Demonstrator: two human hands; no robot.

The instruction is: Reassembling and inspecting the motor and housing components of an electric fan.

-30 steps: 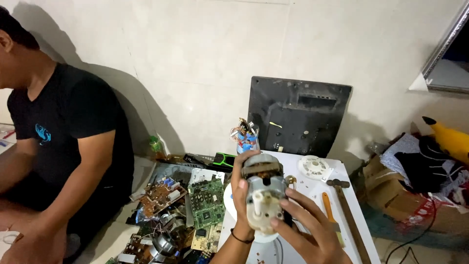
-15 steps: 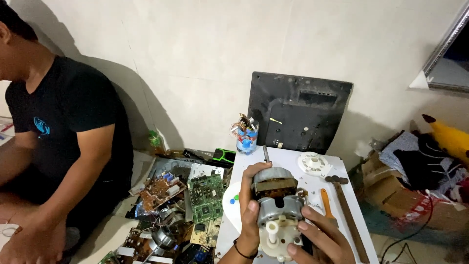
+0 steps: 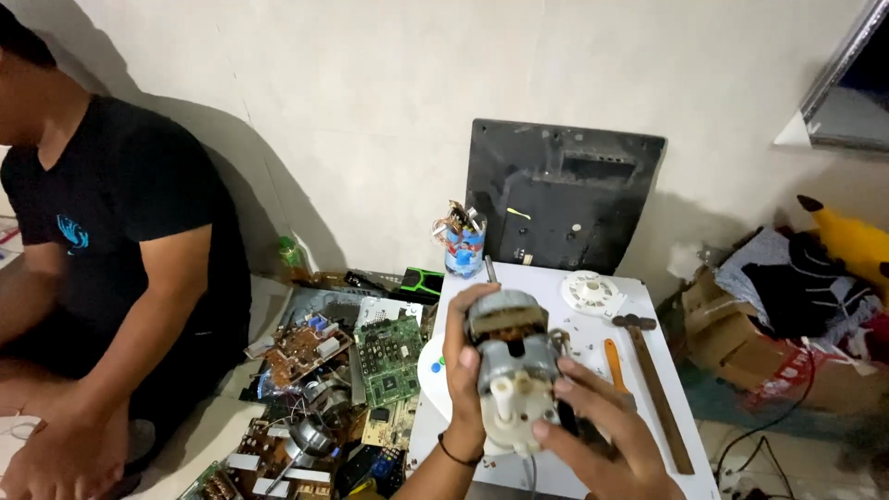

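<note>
I hold a small electric motor (image 3: 512, 366) above a white table (image 3: 681, 421). It has a grey metal body with copper windings at the top and a cream plastic gear housing at the bottom. My left hand (image 3: 461, 370) wraps around its left side, a dark band on the wrist. My right hand (image 3: 593, 426) grips the lower right of the housing, fingers over the plastic part. A thin wire hangs from the motor's bottom.
On the table lie a hammer (image 3: 653, 384), an orange-handled tool (image 3: 614, 361), a white plastic disc (image 3: 591, 293) and a cup of small parts (image 3: 462, 241). A black panel (image 3: 560, 194) leans on the wall. Circuit boards (image 3: 389, 347) pile on the floor. Another person (image 3: 111, 278) sits left.
The motor has turned in my hands, and my right hand has shifted along the plastic housing. The person at the left has barely moved.
</note>
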